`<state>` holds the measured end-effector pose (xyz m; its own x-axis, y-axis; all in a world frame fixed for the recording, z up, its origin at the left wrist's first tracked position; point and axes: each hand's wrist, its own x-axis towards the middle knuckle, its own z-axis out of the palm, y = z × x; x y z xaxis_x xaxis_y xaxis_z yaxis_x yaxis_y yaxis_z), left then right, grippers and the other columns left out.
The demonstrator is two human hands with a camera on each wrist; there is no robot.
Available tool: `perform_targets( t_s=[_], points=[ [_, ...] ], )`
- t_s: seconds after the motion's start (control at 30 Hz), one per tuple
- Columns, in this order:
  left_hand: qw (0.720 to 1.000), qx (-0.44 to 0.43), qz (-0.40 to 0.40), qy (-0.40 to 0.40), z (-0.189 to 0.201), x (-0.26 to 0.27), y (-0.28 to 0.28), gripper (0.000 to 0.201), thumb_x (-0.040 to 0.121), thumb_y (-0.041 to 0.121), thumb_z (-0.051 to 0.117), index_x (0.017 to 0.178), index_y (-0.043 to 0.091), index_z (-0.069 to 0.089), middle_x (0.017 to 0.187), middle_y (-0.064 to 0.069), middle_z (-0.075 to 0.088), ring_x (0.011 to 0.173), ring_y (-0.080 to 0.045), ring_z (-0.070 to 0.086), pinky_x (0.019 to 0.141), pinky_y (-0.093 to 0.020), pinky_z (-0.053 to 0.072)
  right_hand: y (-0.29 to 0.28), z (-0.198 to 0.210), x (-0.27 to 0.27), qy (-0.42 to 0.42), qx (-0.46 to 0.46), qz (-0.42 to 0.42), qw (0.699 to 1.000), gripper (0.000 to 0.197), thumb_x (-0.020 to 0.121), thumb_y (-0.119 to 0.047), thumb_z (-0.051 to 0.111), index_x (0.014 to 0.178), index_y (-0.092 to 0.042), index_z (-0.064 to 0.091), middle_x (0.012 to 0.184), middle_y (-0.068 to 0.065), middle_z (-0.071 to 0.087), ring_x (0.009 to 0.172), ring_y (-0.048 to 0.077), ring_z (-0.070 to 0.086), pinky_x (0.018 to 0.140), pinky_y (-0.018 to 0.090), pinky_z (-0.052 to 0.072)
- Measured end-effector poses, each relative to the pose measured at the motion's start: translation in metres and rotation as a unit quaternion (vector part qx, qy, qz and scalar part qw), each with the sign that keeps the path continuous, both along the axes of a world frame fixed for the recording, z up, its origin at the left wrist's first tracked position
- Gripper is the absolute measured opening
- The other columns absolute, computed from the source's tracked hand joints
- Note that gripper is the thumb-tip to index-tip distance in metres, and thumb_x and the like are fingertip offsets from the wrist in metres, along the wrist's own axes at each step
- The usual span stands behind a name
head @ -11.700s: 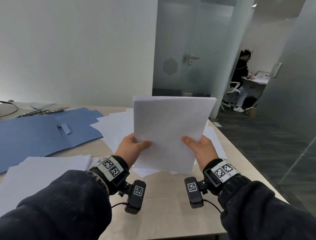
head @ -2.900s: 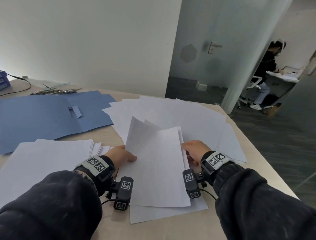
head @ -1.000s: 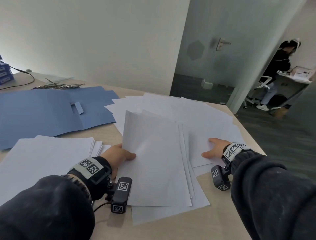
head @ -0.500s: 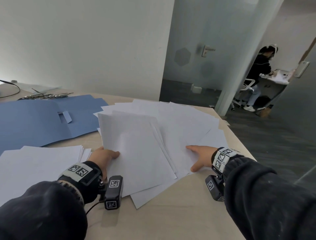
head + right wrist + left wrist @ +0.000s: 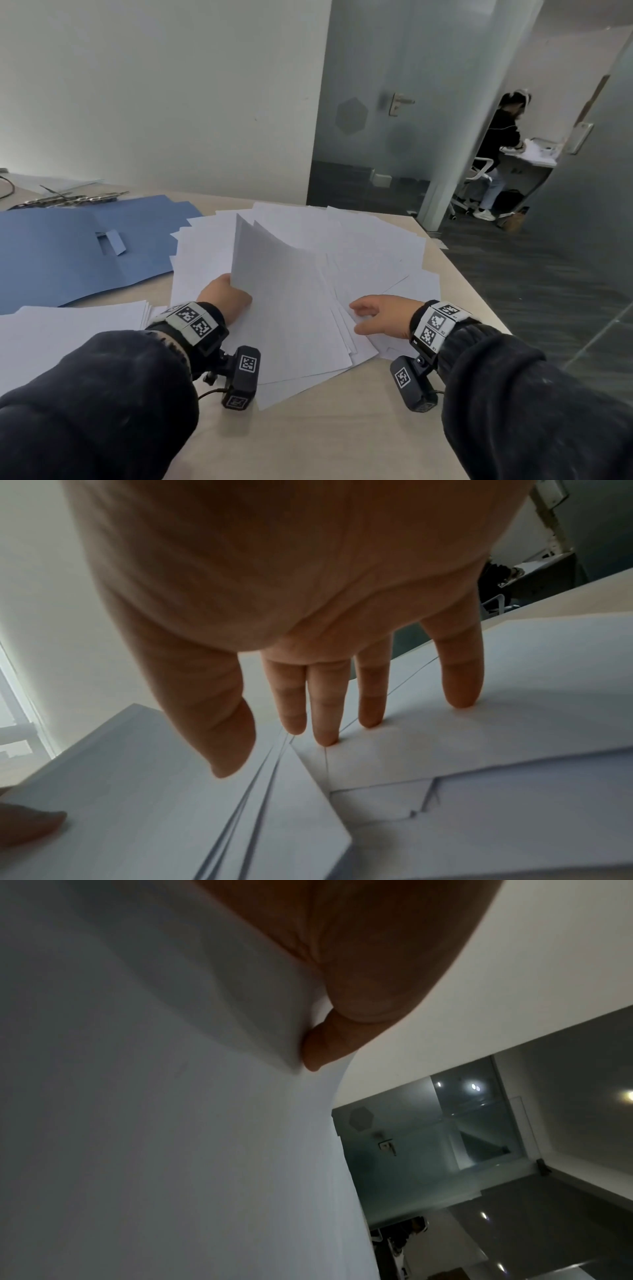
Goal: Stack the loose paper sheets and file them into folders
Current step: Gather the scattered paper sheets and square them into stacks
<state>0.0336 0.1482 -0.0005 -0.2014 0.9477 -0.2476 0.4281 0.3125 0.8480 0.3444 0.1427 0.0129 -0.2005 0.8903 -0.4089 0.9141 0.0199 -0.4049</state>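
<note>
Fingers of my left hand [image 5: 224, 301] pinch the left edge of a small bunch of sheets [image 5: 291, 308], with my thumb [image 5: 322, 1050] on top, so that edge lifts up off the counter [image 5: 342, 428] and bends a little. Far to the left lies the open blue folder [image 5: 78, 250], and close by my left arm sits a neat stack of paper [image 5: 68, 329]. The bunch I hold lies long-ways, pointing away from me, right between my two hands. More loose sheets [image 5: 359, 246] are spread like a fan behind it and out to the right. My right hand [image 5: 380, 315] is flat and relaxed, holding nothing, and its fingertips [image 5: 327, 737] press down on the loose sheets just beside the bunch. I think my right hand is the nearer one to slide those sheets left, toward the bunch. The folder is well apart from both hands, so filing comes later. I cannot see my left fingers under the paper. I cannot tell how many sheets are in the bunch. Past the counter a person sits at a desk [image 5: 534, 157], too small to make out well.
</note>
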Motion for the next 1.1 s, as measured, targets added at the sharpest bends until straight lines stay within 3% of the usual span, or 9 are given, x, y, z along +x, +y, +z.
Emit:
perform_targets(
  t_s=[0.3,0.4,0.5,0.63,0.8,0.87,0.97,1.03,1.1],
  points=[
    [0.997,-0.02,0.0,-0.073,-0.007,0.022,0.022,0.028,0.086,0.007,0.063,0.113,0.011,0.065,0.109,-0.017,0.07,0.1,-0.041,0.067,0.097,-0.054,0.054,0.002,0.001,-0.003,-0.011,0.001,-0.004,1.0,0.066,0.09,-0.046,0.067,0.148,-0.024,0.044,0.15,-0.005,0.05,0.136,0.009,0.048,0.116,0.027,0.033],
    [0.992,-0.023,0.008,-0.121,-0.016,0.021,0.029,0.025,0.072,0.011,0.066,0.096,0.015,0.066,0.106,-0.021,0.072,0.097,-0.044,0.069,0.095,-0.058,0.055,0.001,0.001,-0.001,-0.003,0.004,-0.008,1.0,0.065,0.09,-0.047,0.067,0.147,-0.025,0.046,0.149,-0.006,0.051,0.134,0.008,0.049,0.114,0.026,0.034],
    [0.986,-0.024,0.013,-0.164,-0.017,0.023,0.029,0.032,0.062,0.013,0.065,0.094,0.014,0.068,0.101,-0.021,0.074,0.094,-0.044,0.071,0.093,-0.061,0.055,0.001,0.0,-0.001,0.005,0.006,-0.016,1.0,0.063,0.09,-0.046,0.067,0.146,-0.026,0.048,0.147,-0.007,0.052,0.133,0.007,0.05,0.112,0.024,0.035],
    [0.978,-0.017,0.02,-0.205,-0.005,0.031,0.02,0.021,0.085,-0.001,0.061,0.103,0.01,0.064,0.102,-0.024,0.072,0.094,-0.046,0.07,0.091,-0.064,0.055,0.0,0.0,-0.001,0.009,0.01,-0.021,1.0,0.061,0.09,-0.047,0.066,0.144,-0.026,0.049,0.146,-0.009,0.053,0.131,0.006,0.051,0.108,0.022,0.035],
    [0.974,-0.001,0.079,-0.211,-0.011,0.03,0.009,0.071,0.084,0.009,0.073,0.146,0.017,0.039,0.116,-0.019,0.065,0.097,-0.042,0.069,0.09,-0.058,0.056,-0.002,-0.002,-0.001,0.022,0.008,-0.034,0.999,0.06,0.09,-0.046,0.066,0.144,-0.028,0.049,0.146,-0.009,0.053,0.131,0.005,0.05,0.107,0.021,0.034],
    [0.975,-0.023,0.099,-0.199,-0.015,0.025,0.005,0.077,0.086,0.018,0.076,0.151,0.006,0.036,0.125,-0.025,0.062,0.103,-0.043,0.067,0.09,-0.054,0.055,-0.003,-0.002,-0.001,0.024,0.009,-0.035,0.999,0.06,0.091,-0.047,0.065,0.145,-0.027,0.048,0.147,-0.009,0.052,0.132,0.006,0.05,0.11,0.022,0.033],
    [0.964,-0.079,0.067,-0.245,-0.021,0.02,0.004,0.049,0.083,0.018,0.078,0.125,-0.004,0.062,0.104,-0.026,0.073,0.09,-0.045,0.072,0.082,-0.061,0.058,-0.003,0.0,-0.004,0.018,0.008,-0.029,0.999,0.06,0.092,-0.05,0.063,0.146,-0.028,0.047,0.149,-0.008,0.05,0.134,0.008,0.048,0.113,0.025,0.033],
    [0.969,-0.096,0.034,-0.225,-0.029,0.015,0.007,0.043,0.077,0.015,0.078,0.115,-0.001,0.066,0.098,-0.025,0.076,0.092,-0.048,0.072,0.088,-0.069,0.053,-0.003,0.002,-0.006,0.007,0.004,-0.02,1.0,0.061,0.093,-0.051,0.061,0.147,-0.028,0.046,0.15,-0.008,0.049,0.135,0.009,0.047,0.115,0.027,0.032],
    [0.979,-0.075,0.013,-0.19,-0.032,0.01,0.013,0.038,0.078,0.011,0.074,0.114,0.001,0.067,0.098,-0.023,0.076,0.093,-0.048,0.072,0.09,-0.068,0.054,-0.003,0.004,-0.008,-0.002,0.008,-0.014,1.0,0.06,0.094,-0.051,0.06,0.147,-0.027,0.046,0.15,-0.008,0.05,0.135,0.01,0.048,0.114,0.026,0.032]
  ],
)
